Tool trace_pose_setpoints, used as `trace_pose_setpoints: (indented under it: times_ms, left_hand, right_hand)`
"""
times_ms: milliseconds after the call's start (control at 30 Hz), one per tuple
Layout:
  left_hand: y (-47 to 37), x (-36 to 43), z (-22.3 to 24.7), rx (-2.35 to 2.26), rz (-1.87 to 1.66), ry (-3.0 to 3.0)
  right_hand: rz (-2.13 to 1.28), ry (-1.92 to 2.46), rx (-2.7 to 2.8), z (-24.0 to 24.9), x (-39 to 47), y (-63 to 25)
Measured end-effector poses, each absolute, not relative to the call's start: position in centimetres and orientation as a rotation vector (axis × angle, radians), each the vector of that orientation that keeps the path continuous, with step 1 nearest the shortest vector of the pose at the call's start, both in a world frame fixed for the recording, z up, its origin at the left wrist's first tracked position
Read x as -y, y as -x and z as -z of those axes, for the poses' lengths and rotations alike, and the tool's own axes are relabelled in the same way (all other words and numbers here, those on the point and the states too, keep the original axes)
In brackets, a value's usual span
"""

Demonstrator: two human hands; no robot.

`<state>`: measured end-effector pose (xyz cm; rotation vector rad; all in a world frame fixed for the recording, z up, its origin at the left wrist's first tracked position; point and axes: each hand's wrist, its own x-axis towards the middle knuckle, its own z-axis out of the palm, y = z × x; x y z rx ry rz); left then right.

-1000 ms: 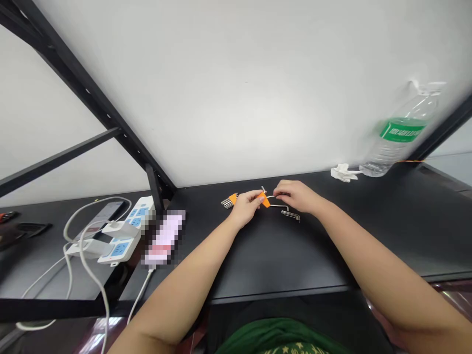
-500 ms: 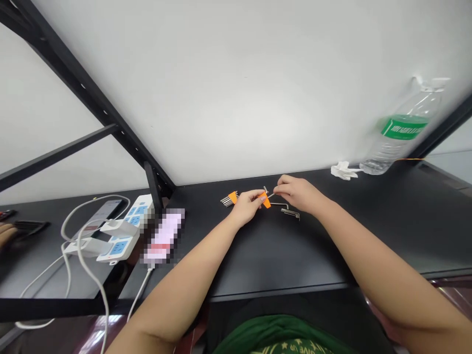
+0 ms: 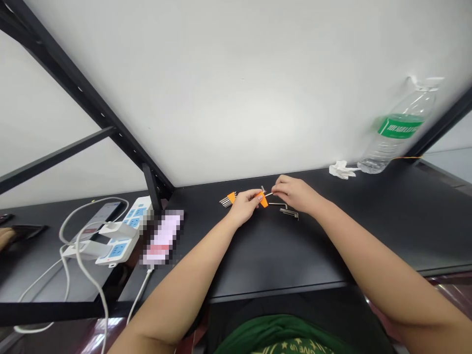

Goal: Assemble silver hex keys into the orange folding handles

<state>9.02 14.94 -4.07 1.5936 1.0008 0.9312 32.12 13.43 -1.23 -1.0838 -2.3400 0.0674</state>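
My left hand (image 3: 244, 206) is closed around an orange hex key holder (image 3: 263, 199), pinched between thumb and fingers. A metal hex key (image 3: 270, 193) runs from the holder to my right hand (image 3: 293, 191), whose fingertips grip its outer end. Beside my left hand lies a second orange holder (image 3: 231, 197) filled with several hex keys. A larger L-shaped hex key (image 3: 279, 204) and a few small hex keys (image 3: 289, 213) rest on the black table just below my right hand.
A white power strip (image 3: 129, 233) with plugs and cables stands at the left, near a blurred phone (image 3: 162, 238). A crumpled tissue (image 3: 342, 170) and a large plastic bottle (image 3: 396, 130) are at the back right. Another person's hand (image 3: 5, 237) shows at the far left edge.
Both hands stay nearly in place, still gripping the holder and the hex key. The view has shifted slightly. At the far left, the other person's hand has moved a little.
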Motion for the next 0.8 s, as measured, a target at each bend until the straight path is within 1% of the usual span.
trace_pose_setpoints:
  times_ms: [433, 600, 800]
  left_hand:
    - [-9.0, -14.7, 3.8, -0.953, -0.914, -1.542]
    - [-8.9, -14.7, 3.8, -0.922, -0.814, -1.628]
    - [-8.8, -13.8, 2.8, -0.929, -0.684, -1.815]
  right_hand:
    - [-0.094, 1.037, 2.312, 1.0, -13.4, -32.2]
    - [-0.123, 1.047, 2.372, 1.5, -13.1, -31.2]
    - [-0.248, 1.069, 2.349, 1.7, -12.8, -30.3]
